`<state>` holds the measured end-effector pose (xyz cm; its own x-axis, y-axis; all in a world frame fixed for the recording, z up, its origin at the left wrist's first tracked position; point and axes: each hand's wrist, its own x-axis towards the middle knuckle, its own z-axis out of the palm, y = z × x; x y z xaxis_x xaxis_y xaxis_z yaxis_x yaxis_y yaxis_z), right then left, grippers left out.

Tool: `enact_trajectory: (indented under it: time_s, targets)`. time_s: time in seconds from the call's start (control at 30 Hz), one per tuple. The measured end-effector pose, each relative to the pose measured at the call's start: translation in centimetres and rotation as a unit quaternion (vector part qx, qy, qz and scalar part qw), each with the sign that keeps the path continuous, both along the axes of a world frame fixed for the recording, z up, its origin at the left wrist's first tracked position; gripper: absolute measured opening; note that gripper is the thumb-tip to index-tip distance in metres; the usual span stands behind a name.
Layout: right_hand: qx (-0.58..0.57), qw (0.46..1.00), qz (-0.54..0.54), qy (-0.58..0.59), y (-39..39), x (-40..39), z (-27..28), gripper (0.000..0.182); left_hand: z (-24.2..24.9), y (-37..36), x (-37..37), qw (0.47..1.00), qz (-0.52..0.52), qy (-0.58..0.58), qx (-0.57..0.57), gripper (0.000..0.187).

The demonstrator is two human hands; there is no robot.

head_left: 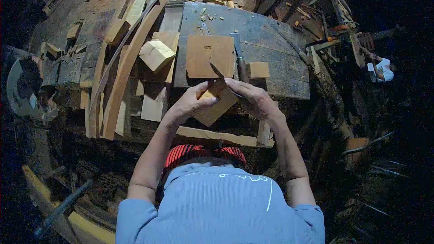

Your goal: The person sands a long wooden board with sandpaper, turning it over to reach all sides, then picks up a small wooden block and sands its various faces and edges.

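A square wooden piece [216,112] is tilted cornerwise at the bench's near edge, between my hands. My left hand [193,100] grips its left side with thumb and fingers. At its upper right, my right hand [253,97] is closed round a dark curved blade [218,71], whose tip points up and left over a wooden block [210,52]. That block lies flat just beyond my hands. Right of it rests a chisel-like tool with a dark handle [242,70], beside a small wooden block [259,69].
Long wooden strips [133,68] and a pale block [156,55] lie on the left. A round saw-like blade [25,88] stands at far left. Wood chips [208,16] lie on the dark bench [285,49]. Another person [384,70] is at far right.
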<state>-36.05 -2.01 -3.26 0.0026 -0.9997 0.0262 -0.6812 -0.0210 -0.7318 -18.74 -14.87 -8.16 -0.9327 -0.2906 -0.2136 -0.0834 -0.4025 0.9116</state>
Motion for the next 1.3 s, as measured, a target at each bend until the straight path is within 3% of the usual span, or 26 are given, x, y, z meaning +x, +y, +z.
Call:
enact_trajectory:
  time_s: [0.07, 0.13, 0.2, 0.23, 0.3, 0.33, 0.37, 0.43, 0.47, 0.5, 0.57, 0.6, 0.7, 0.77, 0.9, 0.97, 1.0, 1.1, 1.17, 1.2, 1.3]
  targets:
    - [-0.005, 1.0, 0.0, 0.007, 0.1, -0.4, 0.0, 0.063, -0.6, 0.1, -0.4, 1.0, 0.006, -0.012, 0.004, 0.054]
    - [0.027, 0.99, -0.017, -0.14, 0.6, -0.3, 0.9, 0.063, -0.4, 0.1, -0.6, 1.0, 0.012, -0.026, 0.008, 0.053]
    - [0.056, 0.993, -0.03, -0.095, 1.8, -0.8, 0.5, 0.061, 0.3, -0.3, -0.6, 0.985, 0.091, -0.102, 0.106, 0.053]
    - [0.086, 0.994, -0.045, -0.049, 2.3, -0.8, 0.2, 0.06, 0.0, -0.5, -0.8, 0.985, 0.094, -0.101, 0.106, 0.053]
    - [0.065, 0.995, -0.064, -0.044, 3.4, 0.4, -0.5, 0.059, -0.8, -1.0, -1.1, 0.941, 0.24, -0.042, 0.233, 0.05]
    - [0.043, 0.994, -0.09, -0.039, 3.5, 0.7, -0.8, 0.059, -0.8, -1.1, -1.2, 0.952, 0.245, -0.017, 0.183, 0.047]
    - [0.042, 0.994, -0.088, -0.041, 3.0, 0.9, -1.0, 0.059, -0.9, -1.2, -1.4, 0.952, 0.247, -0.017, 0.182, 0.047]
    - [-0.125, 0.973, -0.178, 0.074, 2.0, 1.2, -1.3, 0.056, -1.0, -0.8, -1.9, 0.945, 0.245, -0.054, 0.209, 0.045]
    - [-0.14, 0.96, -0.185, 0.153, 1.5, 1.5, -1.7, 0.051, -0.8, -0.5, -2.2, 0.946, 0.249, -0.051, 0.199, 0.045]
    - [-0.142, 0.959, -0.191, 0.154, 1.3, 2.1, -1.8, 0.051, -1.0, -0.4, -2.5, 0.948, 0.244, -0.051, 0.196, 0.045]
    - [-0.154, 0.944, -0.063, 0.285, 1.0, 3.6, -1.7, 0.045, -2.2, -0.2, -3.0, 0.943, 0.26, -0.041, 0.205, 0.042]
    - [-0.132, 0.946, -0.042, 0.294, 1.0, 4.1, -2.6, 0.043, -1.9, 0.0, -2.9, 0.953, 0.27, -0.029, 0.134, 0.041]
    - [-0.129, 0.958, -0.054, 0.252, 0.4, 3.4, -3.8, 0.043, -0.9, 1.4, -3.3, 0.945, 0.293, -0.015, 0.141, 0.041]
    - [-0.138, 0.955, -0.079, 0.25, -0.2, 2.3, -4.6, 0.042, -1.1, 1.5, -3.2, 0.957, 0.283, -0.027, 0.058, 0.041]
    - [-0.122, 0.937, -0.134, 0.3, 0.2, 2.0, -5.1, 0.043, -0.7, 2.1, -3.2, 0.95, 0.277, -0.027, 0.14, 0.039]
    - [-0.171, 0.935, -0.061, 0.305, 1.0, 3.1, -4.9, 0.043, -0.6, 2.0, -3.1, 0.943, 0.278, -0.029, 0.18, 0.038]
    - [-0.144, 0.933, -0.024, 0.33, 1.4, 4.2, -4.4, 0.041, -1.9, 1.2, -2.8, 0.928, 0.258, -0.037, 0.264, 0.036]
    - [-0.17, 0.941, -0.022, 0.292, 0.9, 3.9, -4.7, 0.039, -3.3, 1.4, -2.4, 0.942, 0.188, -0.002, 0.278, 0.036]
    - [-0.164, 0.941, -0.039, 0.294, 0.2, 2.5, -4.6, 0.043, -2.4, 2.2, -2.4, 0.951, 0.186, -0.04, 0.245, 0.036]
    - [-0.161, 0.94, -0.073, 0.291, -0.1, 1.7, -4.8, 0.046, -4.0, 2.3, -2.8, 0.982, 0.185, 0.005, 0.046, 0.037]
    - [-0.12, 0.936, -0.125, 0.306, 0.4, -1.2, -5.8, 0.057, -2.7, 2.7, -2.9, 0.98, 0.178, 0.0, 0.087, 0.045]
